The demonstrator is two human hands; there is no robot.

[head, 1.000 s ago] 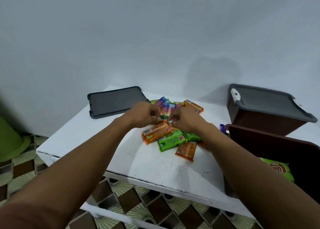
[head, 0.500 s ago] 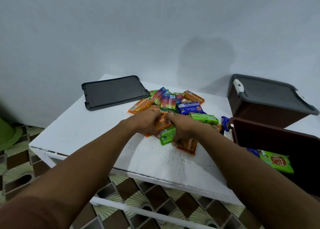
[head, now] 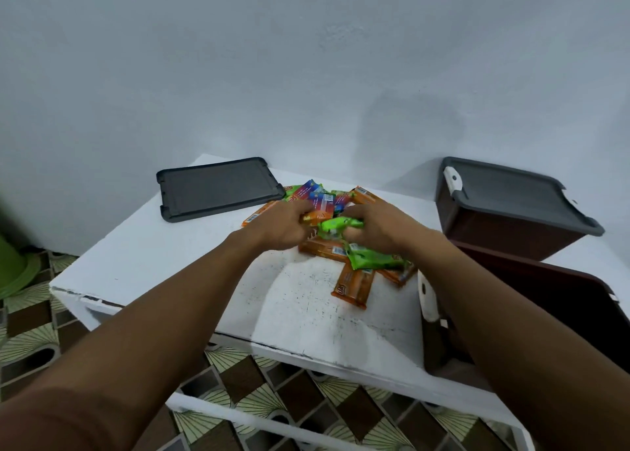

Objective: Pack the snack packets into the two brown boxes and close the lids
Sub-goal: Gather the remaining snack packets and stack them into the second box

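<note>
Looking down over both forearms through the head camera, I see a heap of small glossy foil snack packets point(head: 327, 201) in orange, green, blue and red. It lies near the middle of the scuffed white painted table point(head: 163, 256), between a loose dark grey flat plastic lid point(head: 214, 188) at the back left and two boxes on the right. The left hand point(head: 283, 227) has its fingers curled down into the heap and seems to pinch a small orange packet point(head: 315, 216). The right hand point(head: 378, 229) is curled round a bright green packet point(head: 337, 225) that sits on top of the rest, and the two hands nearly meet across it. More packets lie loose just beside the right wrist: a second green packet point(head: 375, 261), and a long orange packet point(head: 354, 285) nearest the table's front edge. The closed brown plastic box point(head: 494, 236), with its grey lid on, stands at the back right. The open brown plastic box point(head: 552, 297) sits nearer, and the right forearm hides most of its inside. To my eye these packets are very light, crinkly and slick, so a loosely held handful would likely slide apart and shed a few. They look best taken across their flat middles, several stacked and pressed between both hands, rather than by the thin sealed ends. Whatever is inside may well be brittle, so I'd keep the squeeze gentle. The open box is just beside the heap, so the carry is short.
</note>
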